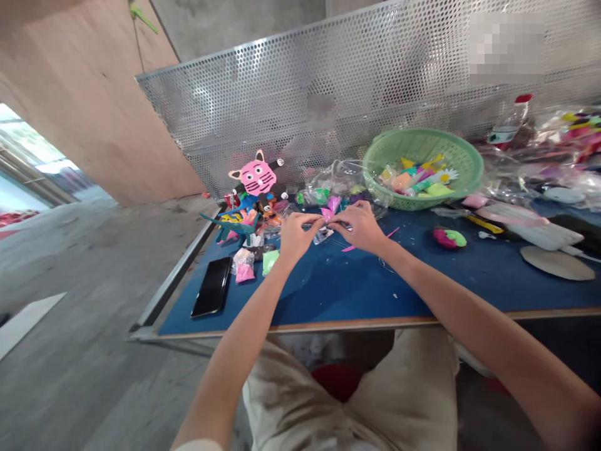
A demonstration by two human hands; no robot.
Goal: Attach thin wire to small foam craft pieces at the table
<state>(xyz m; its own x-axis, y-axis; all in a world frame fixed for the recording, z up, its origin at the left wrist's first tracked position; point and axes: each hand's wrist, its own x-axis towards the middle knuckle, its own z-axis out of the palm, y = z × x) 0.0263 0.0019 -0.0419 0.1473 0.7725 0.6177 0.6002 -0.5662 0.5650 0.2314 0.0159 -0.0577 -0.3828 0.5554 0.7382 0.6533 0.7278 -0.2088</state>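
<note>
I am holding both hands together over the blue desk [342,300], and the work is sitting right between them. The fingers of my left hand [300,232] and right hand [360,227] are closing in a fine pinch, tip nearly to tip, and they seem to be gripping a small piece [326,223] — its shape and material are too small to tell. It is sitting near the middle of the desk, just this side of a pink packet [334,203].

As for progress, I am judging that this piece is being worked by hand and is looking unfinished, though I cannot tell how much shaping is remaining. Farther along, a pink cat-faced figure [258,177] is showing eyes, ears and whiskers, so it is looking largely made. A teal figure [241,232] is lying near it among other coloured shapes. On my right, a magenta-and-green lump [449,238] is lying apart, its form looking rough.

Small bags of pink material [245,272] and green material [270,262] are lying beside my left hand, near the black phone [211,287], and they are looking unused. The green basket [422,202] is holding more bright pieces — I cannot tell which of those are complete.
</note>
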